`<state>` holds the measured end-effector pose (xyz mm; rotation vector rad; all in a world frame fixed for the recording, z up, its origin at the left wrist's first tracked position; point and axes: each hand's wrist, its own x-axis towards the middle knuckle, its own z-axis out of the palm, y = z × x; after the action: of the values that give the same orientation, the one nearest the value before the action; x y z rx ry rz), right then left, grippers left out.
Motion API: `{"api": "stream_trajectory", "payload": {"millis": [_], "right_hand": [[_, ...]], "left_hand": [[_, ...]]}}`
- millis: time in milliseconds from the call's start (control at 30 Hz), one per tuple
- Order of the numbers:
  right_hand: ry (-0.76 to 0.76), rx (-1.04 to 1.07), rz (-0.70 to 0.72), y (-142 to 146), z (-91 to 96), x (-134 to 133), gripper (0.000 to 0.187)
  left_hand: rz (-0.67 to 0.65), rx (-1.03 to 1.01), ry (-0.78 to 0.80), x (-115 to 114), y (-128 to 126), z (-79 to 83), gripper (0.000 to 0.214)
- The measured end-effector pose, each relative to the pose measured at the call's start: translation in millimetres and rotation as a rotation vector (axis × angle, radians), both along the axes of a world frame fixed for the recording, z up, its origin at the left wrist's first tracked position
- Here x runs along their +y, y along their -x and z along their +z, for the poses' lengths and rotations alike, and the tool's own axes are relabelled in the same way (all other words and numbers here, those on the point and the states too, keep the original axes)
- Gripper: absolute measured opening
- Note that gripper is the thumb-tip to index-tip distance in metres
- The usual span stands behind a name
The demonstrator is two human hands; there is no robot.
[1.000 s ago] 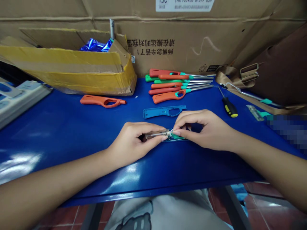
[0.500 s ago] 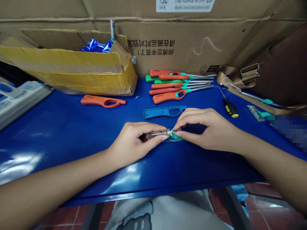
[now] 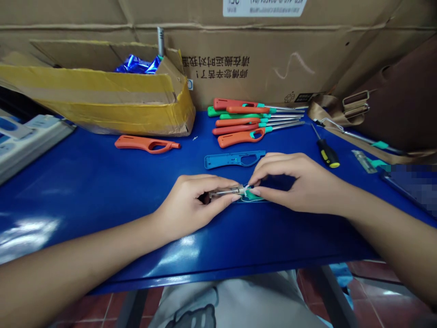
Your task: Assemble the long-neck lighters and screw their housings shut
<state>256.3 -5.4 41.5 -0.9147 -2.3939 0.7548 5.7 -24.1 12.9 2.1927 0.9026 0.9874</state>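
Note:
Between the thumb and fingers of my left hand [image 3: 201,202] is a clear lighter fuel tank [image 3: 223,192], lying sideways with its valve end to the right. My right hand [image 3: 290,184] pinches at a small white part [image 3: 247,187] by that valve end; its fingertips hide most of it. Beneath the fingertips shows a green trigger piece [image 3: 254,196] with a thin white wire. Under these lies a blue strip, largely covered by the hands. Just beyond them rests an open blue lighter half-shell [image 3: 223,160], its hollow side up.
Several assembled lighters [image 3: 242,123] lie piled at the back. An orange lighter shell [image 3: 146,144] is left of them. A screwdriver [image 3: 327,152], another clear tank [image 3: 364,161] and a metal lighter rod [image 3: 372,142] lie right. A taped cardboard box [image 3: 136,107] and a power strip [image 3: 30,136] stand left.
Both hands stay nearly in place. The right fingertips have shifted very slightly at the valve end, and the tank has moved a touch to the right.

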Motion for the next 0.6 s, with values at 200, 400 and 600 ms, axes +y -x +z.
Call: {"api": "stream_trajectory", "payload": {"millis": [200,400,600], "right_hand": [[0.105,-0.290,-0.047,-27,21.5,7,0.018],[0.197,-0.513,0.031,-39,28.5,7,0.013],[0.074,-0.460,0.081,-38,22.0,6,0.011]], "left_hand": [[0.039,0.017,0.006,0,-1,0.4,0.015],[0.041,0.066,0.009,0,0,0.2,0.016],[0.050,0.099,0.034,1,0,0.0,0.017]]}}
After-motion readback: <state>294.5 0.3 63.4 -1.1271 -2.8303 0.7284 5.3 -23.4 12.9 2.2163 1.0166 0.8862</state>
